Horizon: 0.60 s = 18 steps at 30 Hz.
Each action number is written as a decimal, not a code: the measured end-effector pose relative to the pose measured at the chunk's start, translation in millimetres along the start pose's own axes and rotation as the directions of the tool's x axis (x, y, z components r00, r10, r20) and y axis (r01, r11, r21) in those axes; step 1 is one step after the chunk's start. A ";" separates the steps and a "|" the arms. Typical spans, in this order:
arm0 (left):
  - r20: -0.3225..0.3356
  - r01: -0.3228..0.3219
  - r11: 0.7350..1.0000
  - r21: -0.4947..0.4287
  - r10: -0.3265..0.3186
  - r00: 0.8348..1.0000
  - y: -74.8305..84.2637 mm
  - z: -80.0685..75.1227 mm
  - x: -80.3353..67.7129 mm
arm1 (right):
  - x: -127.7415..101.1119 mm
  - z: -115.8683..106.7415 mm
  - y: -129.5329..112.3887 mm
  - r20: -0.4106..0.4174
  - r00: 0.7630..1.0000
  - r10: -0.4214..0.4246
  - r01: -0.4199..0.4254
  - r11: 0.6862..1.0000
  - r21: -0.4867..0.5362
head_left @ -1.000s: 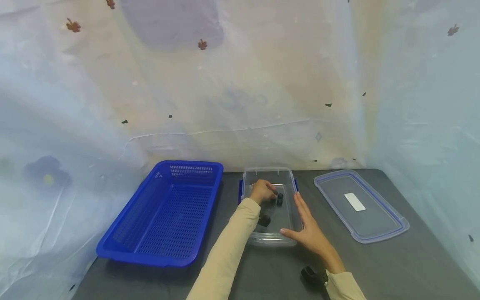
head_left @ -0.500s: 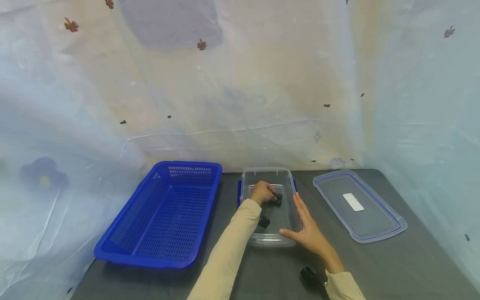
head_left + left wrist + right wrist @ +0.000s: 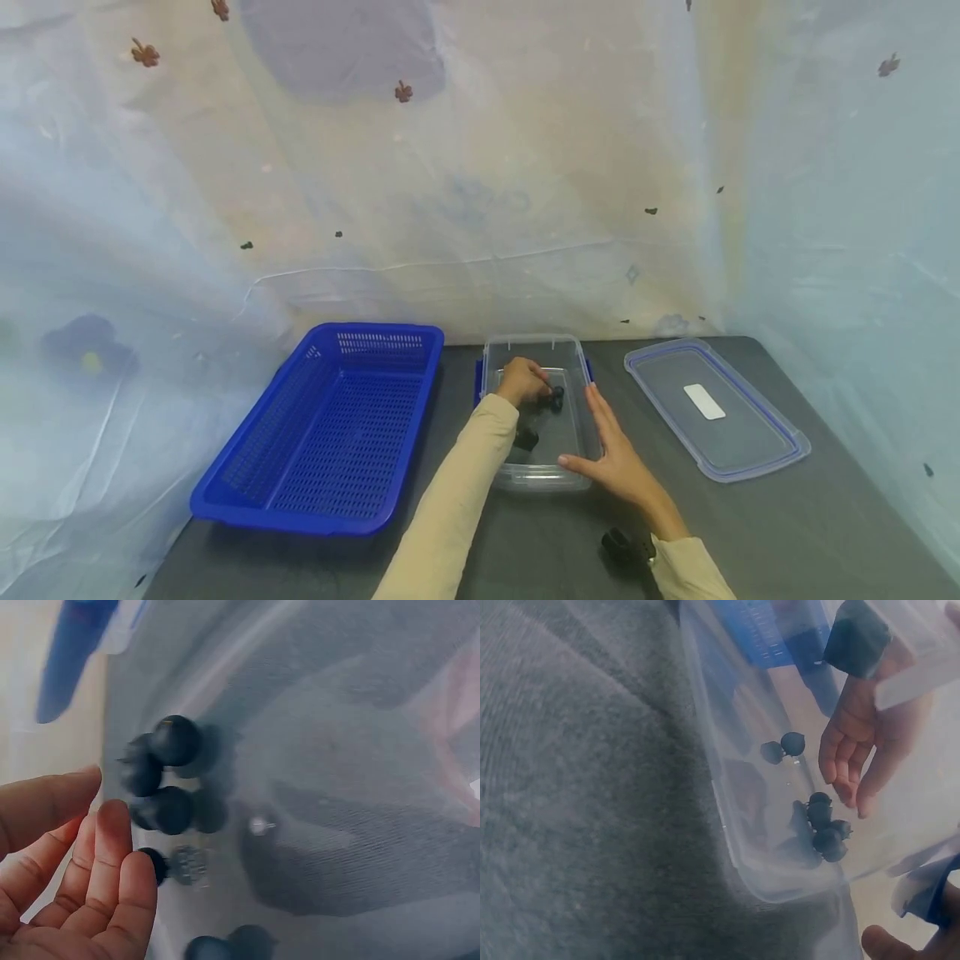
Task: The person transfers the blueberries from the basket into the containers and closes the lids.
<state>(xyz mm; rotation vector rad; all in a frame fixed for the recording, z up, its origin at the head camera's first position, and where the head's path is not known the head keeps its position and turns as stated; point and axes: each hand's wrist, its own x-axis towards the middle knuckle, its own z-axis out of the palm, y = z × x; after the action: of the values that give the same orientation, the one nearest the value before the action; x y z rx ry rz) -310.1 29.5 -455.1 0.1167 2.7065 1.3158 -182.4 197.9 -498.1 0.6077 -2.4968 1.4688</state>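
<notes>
A: Head cam: left hand (image 3: 522,381) inside clear box (image 3: 534,482) mid-table, over dark balls (image 3: 556,397). Grip unclear.

B: Left wrist cam: fingers (image 3: 112,847) relaxed, grasping nothing, balls (image 3: 161,776) just beside them. Right hand (image 3: 611,457) flat on box's right wall. Basket (image 3: 262,508) left, lid (image 3: 787,454) right, bare table between.

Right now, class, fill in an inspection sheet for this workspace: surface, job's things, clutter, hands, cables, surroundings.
Surface: dark grey table.
Job's things: clear container holding small dark round pieces; about six show.
Clutter: empty blue basket to its left; clear lid flat to its right.
Hands: left hand inside the container, fingers beside the pieces, no grip seen; right hand flat against the container's side.
Cables: nothing seen.
Surroundings: pale patterned sheeting behind.
</notes>
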 end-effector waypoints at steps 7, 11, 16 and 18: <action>-0.005 -0.038 0.994 -0.104 0.038 0.999 14.4 -11.3 -5.6 | -0.3 -17.0 -4.6 0.005 1.000 0.011 -0.012 0.995 0.104; -0.040 -0.091 0.976 -0.196 0.085 0.996 27.9 -13.0 -7.1 | 4.1 -42.2 -8.8 -0.043 0.999 -0.024 0.032 0.982 0.185; -0.121 -0.175 0.938 -0.298 0.145 0.982 58.1 -10.5 -14.2 | 11.3 -90.5 -0.6 -0.104 0.994 -0.039 0.053 0.990 0.131; -0.141 -0.175 0.924 -0.341 0.134 0.981 71.5 -5.7 -20.0 | 11.8 -112.1 6.3 -0.096 0.995 -0.003 0.009 0.998 0.068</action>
<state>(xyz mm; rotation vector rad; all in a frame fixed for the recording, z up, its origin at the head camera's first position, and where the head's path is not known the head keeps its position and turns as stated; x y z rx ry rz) -290.3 66.6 -393.8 0.2277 2.5409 1.8860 -201.3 294.9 -443.5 0.5422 -2.3793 1.5486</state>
